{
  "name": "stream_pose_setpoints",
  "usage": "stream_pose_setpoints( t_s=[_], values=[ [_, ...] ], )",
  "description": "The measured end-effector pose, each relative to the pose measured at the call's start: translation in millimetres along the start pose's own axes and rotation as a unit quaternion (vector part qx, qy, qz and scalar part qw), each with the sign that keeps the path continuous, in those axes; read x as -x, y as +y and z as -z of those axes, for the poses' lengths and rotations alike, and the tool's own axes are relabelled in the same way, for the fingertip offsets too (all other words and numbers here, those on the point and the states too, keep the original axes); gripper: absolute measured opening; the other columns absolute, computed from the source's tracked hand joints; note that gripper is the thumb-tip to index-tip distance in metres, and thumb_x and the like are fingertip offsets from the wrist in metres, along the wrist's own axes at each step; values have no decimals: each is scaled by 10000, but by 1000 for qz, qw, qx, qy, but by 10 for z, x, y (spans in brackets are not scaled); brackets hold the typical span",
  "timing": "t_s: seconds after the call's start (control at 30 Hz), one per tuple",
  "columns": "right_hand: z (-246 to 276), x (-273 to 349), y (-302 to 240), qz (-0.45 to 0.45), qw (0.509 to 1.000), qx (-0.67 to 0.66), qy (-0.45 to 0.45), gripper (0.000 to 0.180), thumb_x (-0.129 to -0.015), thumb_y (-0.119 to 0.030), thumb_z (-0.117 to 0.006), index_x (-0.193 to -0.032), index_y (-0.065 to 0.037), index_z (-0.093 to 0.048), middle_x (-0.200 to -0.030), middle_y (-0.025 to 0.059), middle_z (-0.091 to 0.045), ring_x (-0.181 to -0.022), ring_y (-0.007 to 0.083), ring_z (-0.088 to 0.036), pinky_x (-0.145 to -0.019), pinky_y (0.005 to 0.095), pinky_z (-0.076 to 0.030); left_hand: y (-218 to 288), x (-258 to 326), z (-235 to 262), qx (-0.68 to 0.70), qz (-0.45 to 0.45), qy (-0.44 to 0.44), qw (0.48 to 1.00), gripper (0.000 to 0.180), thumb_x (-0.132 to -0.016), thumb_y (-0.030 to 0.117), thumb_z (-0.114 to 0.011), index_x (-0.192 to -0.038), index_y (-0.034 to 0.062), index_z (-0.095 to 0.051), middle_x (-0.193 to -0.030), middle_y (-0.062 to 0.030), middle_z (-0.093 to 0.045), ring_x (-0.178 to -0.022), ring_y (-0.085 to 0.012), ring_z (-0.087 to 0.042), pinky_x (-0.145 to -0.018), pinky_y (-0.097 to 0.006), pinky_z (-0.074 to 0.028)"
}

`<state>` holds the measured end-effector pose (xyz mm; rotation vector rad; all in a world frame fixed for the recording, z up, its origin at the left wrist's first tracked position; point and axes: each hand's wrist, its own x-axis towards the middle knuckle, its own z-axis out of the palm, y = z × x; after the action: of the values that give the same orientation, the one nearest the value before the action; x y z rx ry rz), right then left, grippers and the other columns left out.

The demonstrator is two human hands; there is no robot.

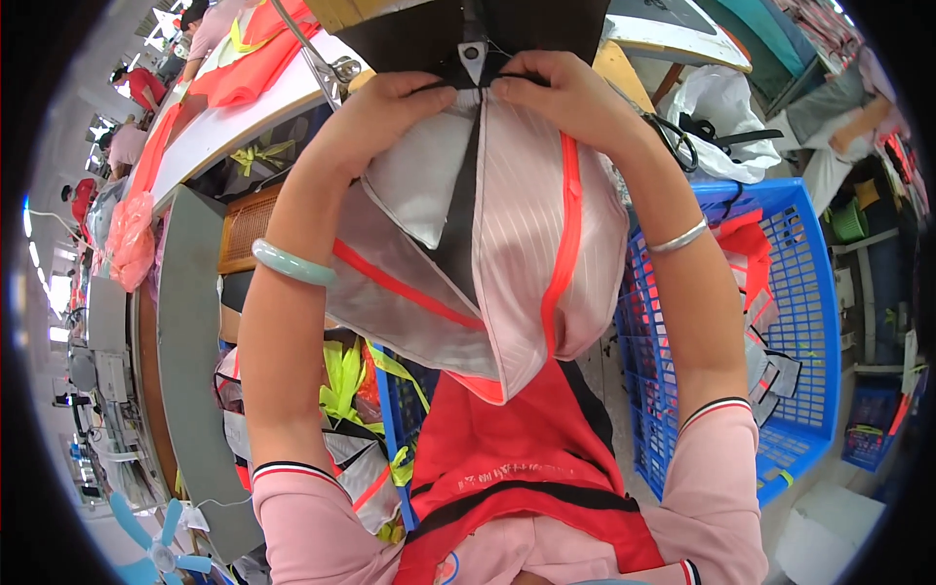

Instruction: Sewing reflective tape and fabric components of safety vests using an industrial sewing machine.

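Grey-and-red vest piece (507,253) held at the sewing machine's foot (472,54).
Left hand (395,97) and right hand (561,88) pinch its top edge; black strap apparently mid-seam, most unsewn.

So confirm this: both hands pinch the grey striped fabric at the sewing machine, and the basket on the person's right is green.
Not quite: the basket is blue, as the head view shows. The rest holds: the left hand and right hand pinch the grey striped fabric at the sewing machine.
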<state>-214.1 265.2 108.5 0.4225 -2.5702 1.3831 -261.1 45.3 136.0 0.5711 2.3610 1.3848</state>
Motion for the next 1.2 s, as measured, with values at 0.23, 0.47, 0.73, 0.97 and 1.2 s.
stream_pose_setpoints(
  t_s=[0.23,0.47,0.73,0.97,1.2],
  values=[
    [224,362,-120,51,994,-3,94,286,-825,-257,-651,-984,-21,-673,-819,95,-649,-759,182,-610,-699,295,-476,-166,165,94,26,-17,24,999,509,-876,248,-641,-1257,-68,-525,-1072,-118,-643,-920,-149,-610,-813,-258,-485],
    [-635,1465,-944,299,859,364,-201,429,-778,-275,-611,-1130,-29,-607,-1138,122,-606,-868,246,-621,-786,355,-479,-62,636,-620,-51,-51,-206,976,537,-898,322,-603,-1272,-48,-489,-1150,-105,-611,-1039,-155,-555,-880,-274,-450],
    [-985,1757,-851,239,798,469,-294,212,-730,-170,-591,-857,-63,-722,-833,96,-680,-859,265,-644,-719,439,-486,27,878,-1239,7,-48,-357,933,319,-959,241,-498,-1150,-3,-570,-986,-69,-624,-948,-104,-523,-835,-250,-436],
    [-416,1753,-701,79,932,322,-147,170,-800,-209,-591,-858,-58,-642,-819,150,-657,-783,285,-652,-629,402,-509,-241,1748,-1102,50,-123,-151,980,406,-897,118,-520,-1275,-29,-501,-1178,-181,-609,-1115,-232,-570,-946,-301,-423],
    [-18,1761,-1209,118,967,214,-75,204,-813,-262,-644,-902,-83,-603,-874,98,-623,-798,313,-637,-651,412,-505,0,1848,-669,-87,-125,-36,988,232,-809,-4,-575,-1031,-9,-640,-925,-156,-672,-854,-248,-652,-760,-313,-487]
  ],
)
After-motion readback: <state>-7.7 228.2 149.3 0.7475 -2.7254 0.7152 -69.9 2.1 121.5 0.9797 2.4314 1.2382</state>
